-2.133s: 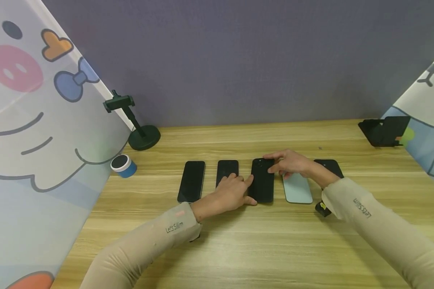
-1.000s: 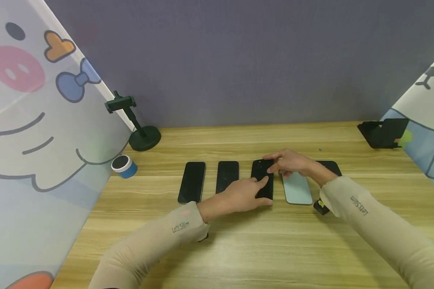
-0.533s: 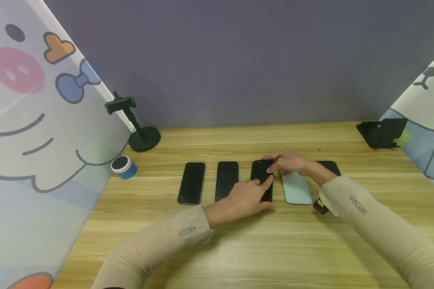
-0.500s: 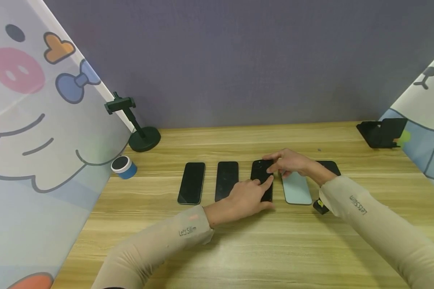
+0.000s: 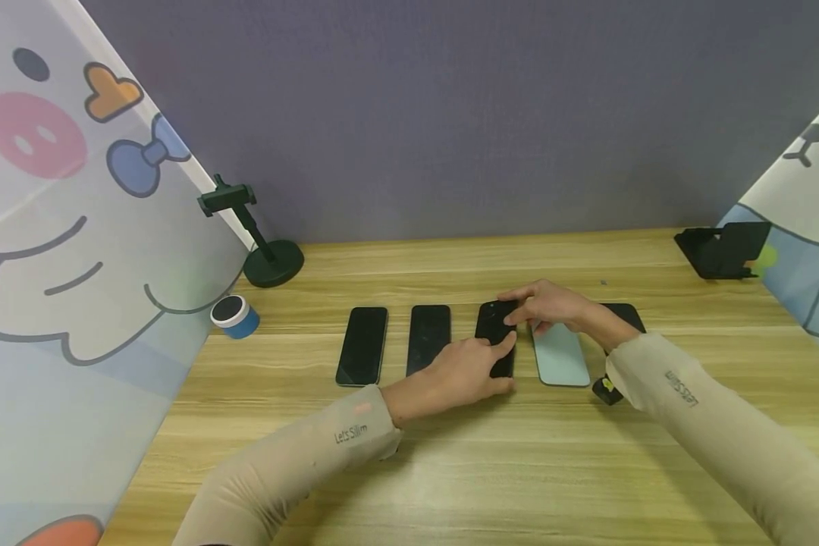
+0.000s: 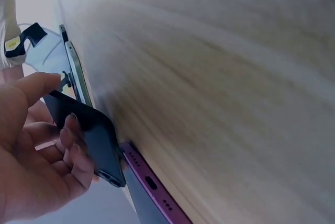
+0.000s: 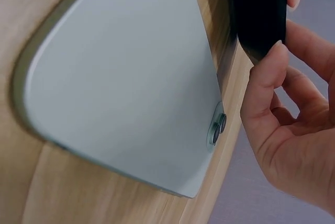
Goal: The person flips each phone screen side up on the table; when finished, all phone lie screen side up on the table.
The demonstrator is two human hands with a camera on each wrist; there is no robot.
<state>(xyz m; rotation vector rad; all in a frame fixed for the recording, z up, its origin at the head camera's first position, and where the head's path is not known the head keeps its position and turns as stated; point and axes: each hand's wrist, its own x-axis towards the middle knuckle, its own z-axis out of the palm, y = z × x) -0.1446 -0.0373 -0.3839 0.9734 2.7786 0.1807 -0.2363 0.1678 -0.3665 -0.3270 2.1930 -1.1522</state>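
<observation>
A black phone (image 5: 494, 322), back up with its camera bump at the far end, lies third from the left in a row of phones. My left hand (image 5: 460, 371) reaches over it, index finger stretched to its right edge. In the left wrist view, curled fingertips (image 6: 75, 135) grip the black phone (image 6: 104, 153), which tilts up there. My right hand (image 5: 549, 302) pinches its far right corner; the right wrist view shows the thumb (image 7: 269, 67) against that corner. Beneath the right hand is a pale green phone (image 5: 561, 360), its twin cameras visible in the right wrist view.
Left of the hands lie two dark phones (image 5: 362, 345), one with a purple edge (image 6: 149, 185). Another black phone (image 5: 624, 312) is partly hidden by the right forearm. A phone stand (image 5: 266, 262) and a blue jar (image 5: 235, 318) stand at left, a black folding holder (image 5: 726, 250) at back right.
My left hand has shifted right from the black phone's left edge to lie across it, uncovering more of the second phone. The right hand keeps its place at the far corner.
</observation>
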